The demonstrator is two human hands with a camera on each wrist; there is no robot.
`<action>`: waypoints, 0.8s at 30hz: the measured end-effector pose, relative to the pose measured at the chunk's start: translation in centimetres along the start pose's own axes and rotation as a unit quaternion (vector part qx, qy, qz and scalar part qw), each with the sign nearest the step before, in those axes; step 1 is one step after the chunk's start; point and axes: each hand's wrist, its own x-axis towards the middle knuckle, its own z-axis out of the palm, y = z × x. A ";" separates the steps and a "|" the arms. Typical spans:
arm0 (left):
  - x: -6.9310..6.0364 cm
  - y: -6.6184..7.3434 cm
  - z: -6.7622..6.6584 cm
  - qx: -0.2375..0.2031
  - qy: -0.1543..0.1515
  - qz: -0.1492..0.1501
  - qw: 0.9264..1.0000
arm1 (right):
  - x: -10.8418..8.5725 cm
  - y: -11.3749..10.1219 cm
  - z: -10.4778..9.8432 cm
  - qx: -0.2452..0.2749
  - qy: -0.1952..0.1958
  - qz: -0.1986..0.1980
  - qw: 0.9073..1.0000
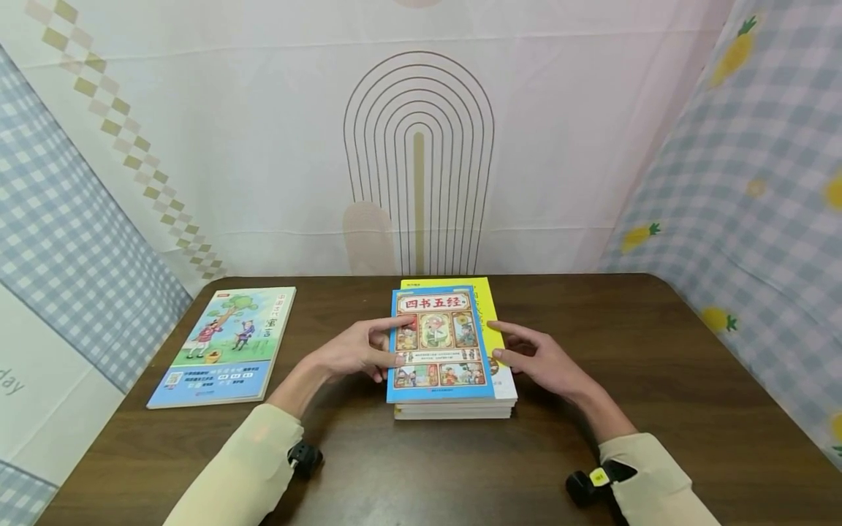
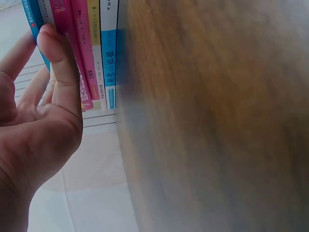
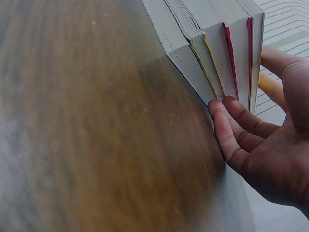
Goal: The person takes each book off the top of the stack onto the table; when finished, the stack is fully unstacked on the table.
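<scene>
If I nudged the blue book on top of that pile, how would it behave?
Being flat, the blue book would probably slide, not roll, across the yellow book beneath. It looks thin, so it may be light and bend a little.

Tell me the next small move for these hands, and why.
Probably ease the blue top book rightward with the left hand: it sits left of the yellow book beneath, whose right side shows, and the right hand is at that side.

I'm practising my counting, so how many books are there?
7 that I can make out: 1 book lying alone on the left, and 6 in the stack in the middle. Another could be hidden.
</scene>
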 end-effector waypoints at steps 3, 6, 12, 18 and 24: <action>-0.2 -0.1 -0.2 -0.009 0.006 0.002 1.000 | 0.0 -0.1 0.0 -0.001 0.001 0.002 1.000; -0.5 -0.2 -0.3 -0.022 0.011 0.002 1.000 | 0.0 -0.2 0.0 -0.001 0.003 0.004 1.000; -0.9 -0.5 -0.5 -0.037 0.016 0.008 0.999 | 0.0 0.0 0.1 -0.005 0.004 0.004 1.000; -1.3 -0.7 -0.7 -0.054 0.029 0.026 0.998 | 0.1 0.1 0.1 0.000 0.006 0.003 1.000; -1.7 -0.5 -0.7 -0.074 0.040 0.034 0.996 | 0.2 0.2 0.1 -0.003 0.007 0.002 1.000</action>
